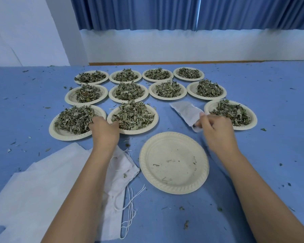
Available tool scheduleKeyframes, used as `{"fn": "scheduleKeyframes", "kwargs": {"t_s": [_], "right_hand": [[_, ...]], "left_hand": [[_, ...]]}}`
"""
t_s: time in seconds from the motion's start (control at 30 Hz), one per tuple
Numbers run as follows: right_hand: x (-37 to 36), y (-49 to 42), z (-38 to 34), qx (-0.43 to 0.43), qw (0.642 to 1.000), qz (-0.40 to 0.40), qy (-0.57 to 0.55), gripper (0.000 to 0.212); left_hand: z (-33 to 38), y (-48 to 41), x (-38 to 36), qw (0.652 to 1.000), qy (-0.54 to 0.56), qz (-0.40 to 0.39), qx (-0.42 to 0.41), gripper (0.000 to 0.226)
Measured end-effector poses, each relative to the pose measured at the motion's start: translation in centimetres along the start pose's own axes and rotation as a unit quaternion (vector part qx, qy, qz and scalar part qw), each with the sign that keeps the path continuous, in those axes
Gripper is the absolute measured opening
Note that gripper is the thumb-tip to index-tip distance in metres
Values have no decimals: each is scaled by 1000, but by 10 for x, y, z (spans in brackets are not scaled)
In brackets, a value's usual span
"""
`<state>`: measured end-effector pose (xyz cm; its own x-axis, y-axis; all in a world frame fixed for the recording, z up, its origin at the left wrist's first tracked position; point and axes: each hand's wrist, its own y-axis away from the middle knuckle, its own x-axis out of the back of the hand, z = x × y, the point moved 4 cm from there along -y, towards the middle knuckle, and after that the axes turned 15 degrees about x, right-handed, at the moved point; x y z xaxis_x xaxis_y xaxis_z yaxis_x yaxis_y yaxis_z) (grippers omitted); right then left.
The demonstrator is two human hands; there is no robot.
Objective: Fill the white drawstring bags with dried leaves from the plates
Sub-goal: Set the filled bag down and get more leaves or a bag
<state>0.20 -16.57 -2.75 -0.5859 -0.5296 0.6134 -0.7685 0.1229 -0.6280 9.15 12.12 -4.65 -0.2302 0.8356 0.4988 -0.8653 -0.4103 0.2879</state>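
— While the right hand is pinching the bag beyond the empty plate, what is the left hand doing?
— Reaching into the near-left leaves; I cannot tell its grip.

the table cover is mid blue, speckled with tiny dark green crumbs, and the plates on it are pale cream with a ribbed rim. the dried leaves are dull grey-green with paler silvery bits. the drawstring bag at the right and the flat bags with their strings at the near left are white, and the far curtains are pleated deep blue above a white wall.
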Motion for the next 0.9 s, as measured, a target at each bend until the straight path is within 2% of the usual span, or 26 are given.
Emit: {"fn": "scheduleKeyframes", "kwargs": {"t_s": [0.07,0.1,0.13,0.17,0.2,0.27,0.33,0.4,0.43,0.6,0.67,0.77,0.9], "right_hand": [[-11,0,-2,-17,997,-76,-19,50],[-20,1,-2,-20,992,-121,-20,51],[-27,2,-3,-24,988,-150,-22,51],[-29,2,-3,-28,986,-160,-28,51],[-29,2,-3,-33,987,-155,-39,53],[-23,0,3,-35,992,-106,-54,55],[-12,1,6,-45,996,-19,-80,49],[-4,1,6,-51,987,50,-141,48],[-4,2,5,-53,984,57,-161,50],[-21,2,7,-100,974,-52,-196,36],[-24,2,8,-117,968,-74,-211,29],[-23,2,8,-156,951,-92,-251,23],[-25,4,4,-181,936,-141,-267,28]], "left_hand": [[0,0,1,1000,24,-13,-4,36],[-1,0,1,999,43,-21,-3,14],[-1,1,0,997,64,-29,-4,11],[-1,0,-1,996,79,-36,4,26],[-1,1,-2,993,104,-50,7,27],[0,1,-1,989,135,-62,7,14],[-1,-1,-1,984,156,-81,17,37],[0,0,-1,980,168,-100,24,37],[1,2,-1,977,177,-119,30,34],[6,14,-2,949,223,-219,35,29],[9,20,1,941,216,-259,30,29],[11,30,1,929,169,-329,30,31],[11,48,-7,918,63,-393,-1,32]]}}
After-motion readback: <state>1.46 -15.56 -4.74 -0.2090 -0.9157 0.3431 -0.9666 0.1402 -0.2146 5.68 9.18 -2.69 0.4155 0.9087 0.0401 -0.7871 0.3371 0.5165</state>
